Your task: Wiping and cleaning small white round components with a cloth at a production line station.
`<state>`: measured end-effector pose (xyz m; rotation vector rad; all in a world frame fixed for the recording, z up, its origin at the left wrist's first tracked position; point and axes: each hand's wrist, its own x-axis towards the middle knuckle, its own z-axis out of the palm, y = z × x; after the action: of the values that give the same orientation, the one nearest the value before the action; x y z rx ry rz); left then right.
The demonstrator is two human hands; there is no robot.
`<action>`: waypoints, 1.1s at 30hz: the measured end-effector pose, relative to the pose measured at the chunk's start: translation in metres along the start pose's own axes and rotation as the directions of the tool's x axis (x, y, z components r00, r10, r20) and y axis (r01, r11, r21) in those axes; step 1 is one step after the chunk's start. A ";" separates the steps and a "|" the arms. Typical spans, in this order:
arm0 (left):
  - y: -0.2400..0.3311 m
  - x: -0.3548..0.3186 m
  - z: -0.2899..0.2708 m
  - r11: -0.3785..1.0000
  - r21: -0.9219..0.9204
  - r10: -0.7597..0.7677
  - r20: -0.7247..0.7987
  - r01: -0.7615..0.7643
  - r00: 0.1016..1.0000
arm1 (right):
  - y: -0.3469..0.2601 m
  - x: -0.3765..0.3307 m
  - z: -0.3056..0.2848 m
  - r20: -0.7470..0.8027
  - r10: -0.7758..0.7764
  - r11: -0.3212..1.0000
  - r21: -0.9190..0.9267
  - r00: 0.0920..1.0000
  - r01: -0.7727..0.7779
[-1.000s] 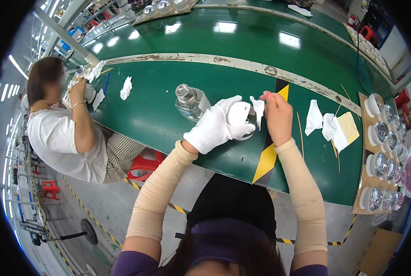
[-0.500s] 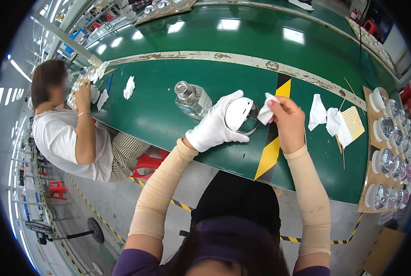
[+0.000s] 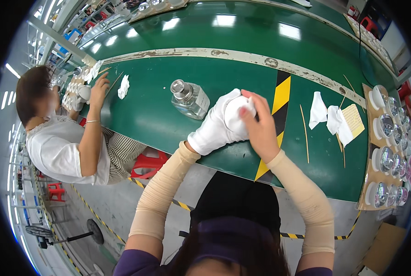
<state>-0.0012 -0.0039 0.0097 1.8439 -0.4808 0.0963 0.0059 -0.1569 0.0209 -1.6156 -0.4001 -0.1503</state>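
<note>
My left hand (image 3: 217, 126), in a white glove, is closed round a rounded white housing (image 3: 235, 115) above the near edge of the green table. From the right, my bare right hand (image 3: 263, 122) curls over the same housing, its fingers pressed on the top and side. The white cloth pinched in that hand earlier is hard to tell from the white shell now. The housing's dark, glossy side is out of sight. Left of my gloved hand stands a clear glass bottle (image 3: 191, 101) with a metal cap.
At the right edge, a board (image 3: 371, 175) bears several white housings with clear domes. White cloths (image 3: 318, 110), a yellowish dotted sheet (image 3: 352, 120) and thin wooden sticks (image 3: 304, 133) lie nearer. A co-worker (image 3: 63, 124) sits at the left. Black-and-yellow tape (image 3: 281, 96) crosses the table.
My right hand has moved left onto the housing, and its fingers now cover it. The housing has turned, so its dark side no longer shows. The co-worker's arm has shifted.
</note>
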 end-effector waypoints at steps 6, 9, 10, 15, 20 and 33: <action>0.001 0.001 -0.001 0.987 0.140 0.082 0.001 -0.082 0.997 | 0.016 0.035 -0.019 0.154 0.263 0.933 0.210 0.953 -0.291; -0.004 0.002 -0.001 0.996 0.093 0.015 -0.006 -0.014 1.000 | 0.029 0.047 -0.024 0.210 0.398 0.821 0.352 0.893 -0.449; -0.008 0.002 -0.004 0.993 0.115 0.032 0.012 -0.033 0.999 | 0.035 0.051 -0.027 0.169 0.374 0.916 0.088 0.912 -0.392; -0.006 -0.001 -0.014 0.980 0.188 0.045 0.088 -0.061 0.995 | 0.034 0.047 -0.028 -0.219 0.094 0.990 -0.078 0.971 -0.113; 0.019 -0.004 -0.011 0.994 0.075 -0.087 0.069 0.081 0.994 | 0.024 0.040 -0.061 -0.302 0.158 0.986 0.098 0.940 -0.134; 0.013 0.008 0.000 0.994 0.066 -0.091 -0.001 0.090 0.996 | -0.009 0.017 -0.028 0.230 0.178 0.954 0.198 0.957 -0.225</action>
<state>0.0017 -0.0097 0.0234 1.9281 -0.3992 0.0490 0.0228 -0.1817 0.0380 -1.4433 -0.3949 0.2179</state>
